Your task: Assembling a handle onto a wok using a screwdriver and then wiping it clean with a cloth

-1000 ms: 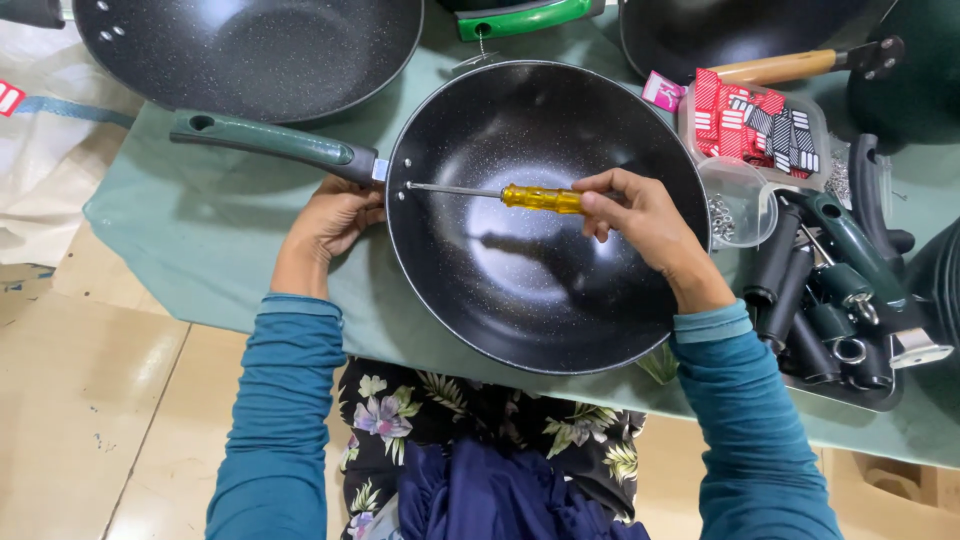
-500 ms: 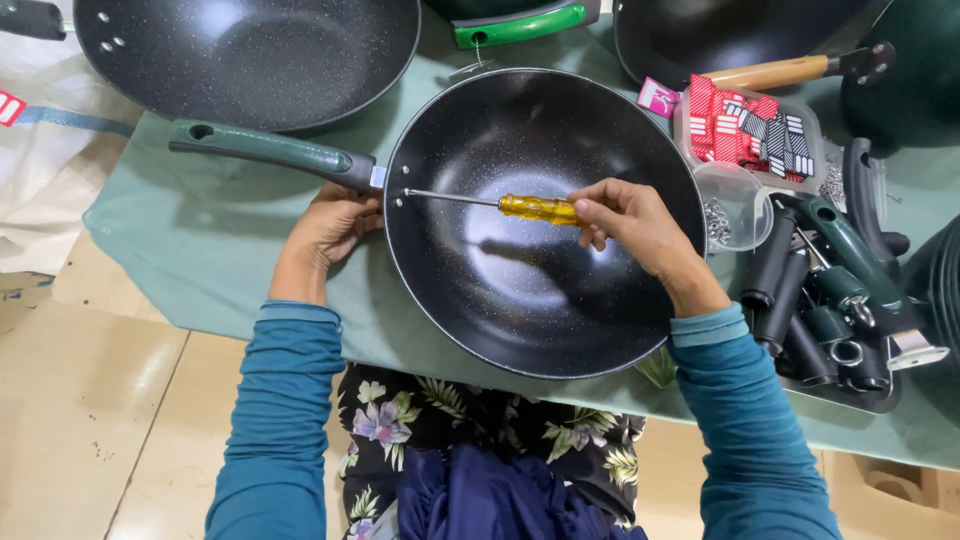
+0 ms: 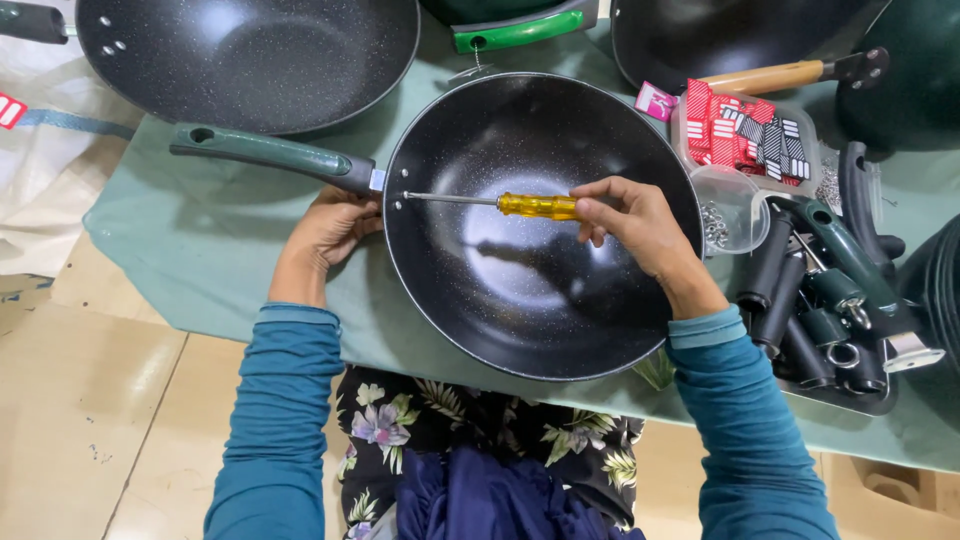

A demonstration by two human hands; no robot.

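I look straight down at a table covered in pale green cloth, where a black speckled non-stick wok with a dark green handle sits near the front edge, its handle pointing toward the left edge. My right hand is curled closed around the yellow translucent handle of a screwdriver, held over the middle of the wok; the thin metal shaft runs leftward from my fingers, and its tip meets the inner wall of the wok right where the handle joins, beside small rivet points. My left hand lies outside the wok, against its left rim just under the handle joint, fingers loosely bent and pressed to the pan; I cannot tell whether they grip anything beneath. Both my arms wear teal long sleeves. A second black speckled pan sits at the back left corner. Toward the right edge lies a clear plastic box of red and black packets, a small clear tub of metal screws, and a tray of loose dark green pan handles.
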